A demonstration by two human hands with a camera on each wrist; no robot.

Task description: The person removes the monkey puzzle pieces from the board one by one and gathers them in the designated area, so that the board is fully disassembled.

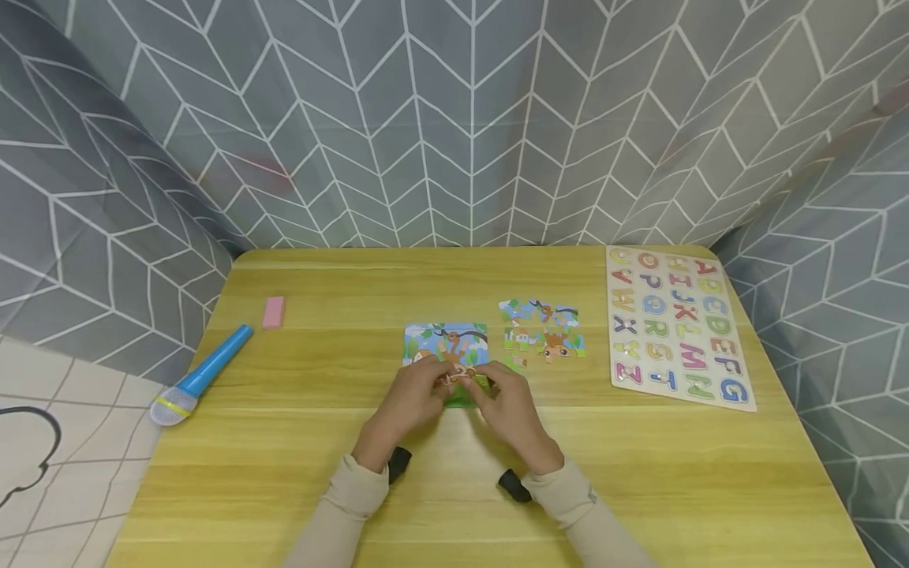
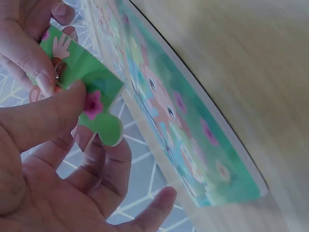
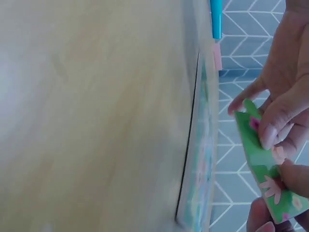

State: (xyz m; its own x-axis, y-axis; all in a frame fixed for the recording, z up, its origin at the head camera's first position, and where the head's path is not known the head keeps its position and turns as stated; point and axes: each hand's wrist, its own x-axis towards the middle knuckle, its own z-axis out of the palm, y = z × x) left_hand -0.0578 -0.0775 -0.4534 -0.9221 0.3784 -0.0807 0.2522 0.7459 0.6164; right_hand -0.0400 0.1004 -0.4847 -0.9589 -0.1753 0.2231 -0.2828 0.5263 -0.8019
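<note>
Both hands meet over a picture puzzle board (image 1: 465, 339) showing a cartoon animal against a blue and green scene. My left hand (image 1: 412, 394) pinches one end of a green jigsaw puzzle piece (image 2: 104, 79) between thumb and fingers. The other end is pinched by my right hand (image 1: 510, 401). Pink flowers, a pale hand-like shape and a rounded tab show on this piece, which is held up off the board in the left wrist view. Fingers cover part of its face. To the right lie several loose, partly joined puzzle pieces (image 1: 543, 339) with similar artwork.
An alphabet board (image 1: 671, 331) with colourful letters lies at the table's right. On the left are a blue toy microphone (image 1: 213, 363) and a pink block (image 1: 273, 312). A patterned grey curtain (image 1: 469, 118) hangs behind the wooden table (image 1: 284, 473).
</note>
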